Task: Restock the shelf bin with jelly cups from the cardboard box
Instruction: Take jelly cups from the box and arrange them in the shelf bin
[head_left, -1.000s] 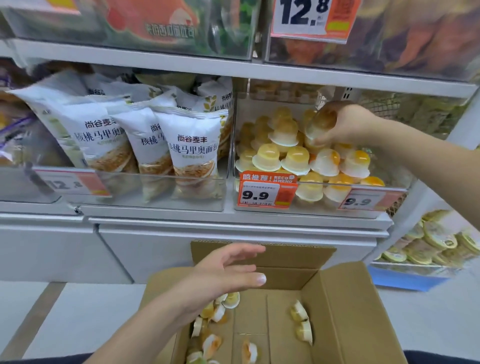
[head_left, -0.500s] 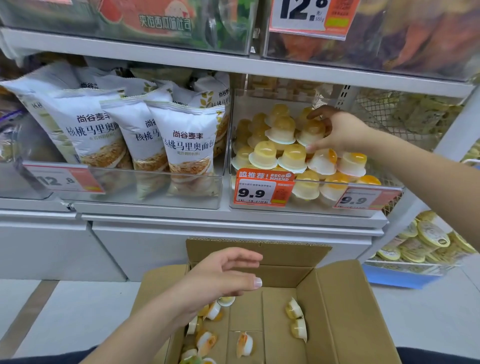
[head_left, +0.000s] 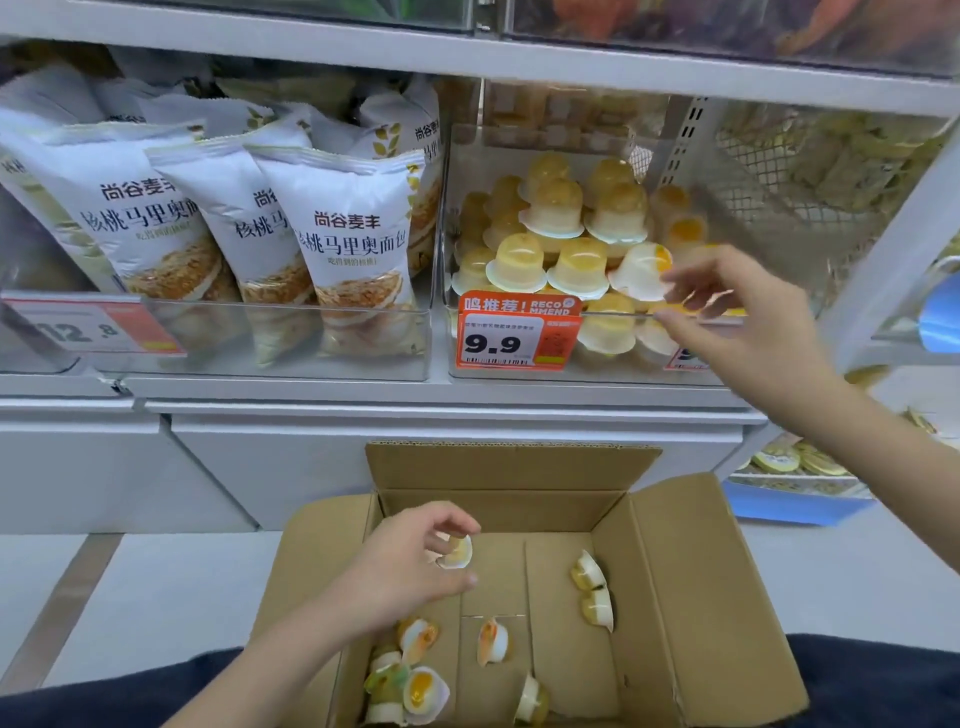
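A clear shelf bin (head_left: 613, 371) holds a heap of yellow jelly cups (head_left: 563, 244) behind an orange 9.9 price tag. Below it an open cardboard box (head_left: 691, 587) has several loose jelly cups lying on its floor. My left hand (head_left: 410, 566) is inside the box and pinches one jelly cup (head_left: 457, 552) between thumb and fingers. My right hand (head_left: 737, 312) hovers in front of the bin's right half, fingers loosely spread and holding nothing, close to a tilted cup (head_left: 641, 273) on the heap.
White bread bags (head_left: 332, 244) fill the clear bin to the left. A shelf board (head_left: 467, 57) runs just above both bins. A blue tray of flat round packs (head_left: 795, 467) sits low at the right. My dark trouser legs flank the box.
My right hand let go of a cup on the heap and drew back toward the bin's front. My left hand dropped into the box and picked up a cup. The view tilted down.
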